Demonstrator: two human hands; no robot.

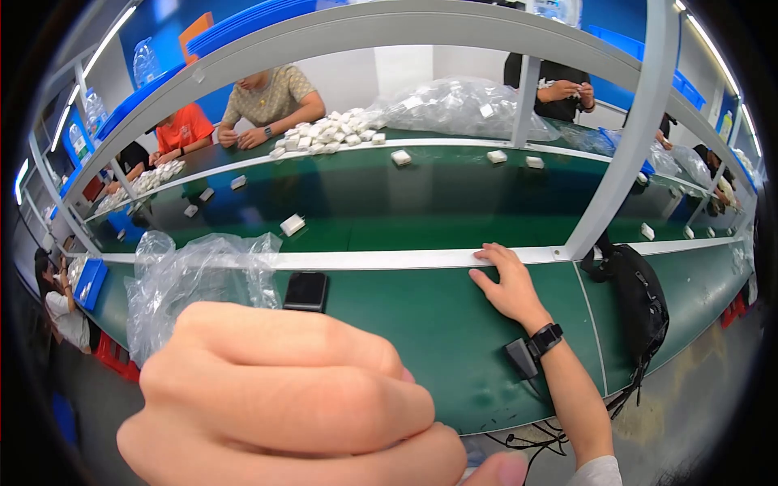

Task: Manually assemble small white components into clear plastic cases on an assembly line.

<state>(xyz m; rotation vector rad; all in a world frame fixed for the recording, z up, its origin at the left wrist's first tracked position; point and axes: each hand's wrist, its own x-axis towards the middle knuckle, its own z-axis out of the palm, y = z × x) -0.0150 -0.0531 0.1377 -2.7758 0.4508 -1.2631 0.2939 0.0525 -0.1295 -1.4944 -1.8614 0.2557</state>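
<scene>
1. Closest to the lens, the left hand (pixel 284 397) fills the lower left of the view, raised off the bench and curled into a fist; nothing shows between its fingers, so whether it encloses anything cannot be told.
2. Beyond both hands the green workbench (pixel 421 324) curves across the view, and the white rail (pixel 365 259) along its far edge passes under the right hand's fingertips.
3. Past the rail, further from the hands, runs a green conveyor belt (pixel 421 202) carrying scattered small white boxes; one white box (pixel 292 224) sits just over the rail, above the fist.
4. Up and to the left of the fist, a crumpled clear plastic bag (pixel 198 279) lies on the bench against the rail.
5. To the right of the right hand, a black bag (pixel 640 304) hangs at the bench edge beside a white upright post (pixel 628 130).
6. Right hand (pixel 506 283): released and flat, palm down on the bench, fingers spread with tips on the rail, grasping nothing; a black wristwatch (pixel 545 340) is on the wrist.
7. Between the two hands, nearer the fist, a black phone (pixel 306 292) lies flat just by the rail, touched by neither hand.
8. Just beside the watch, on its left, a small dark wedge-shaped object (pixel 520 358) rests on the bench.
9. Across the belt, well apart from the hands, other people sit behind a heap of white boxes (pixel 328 132).
</scene>
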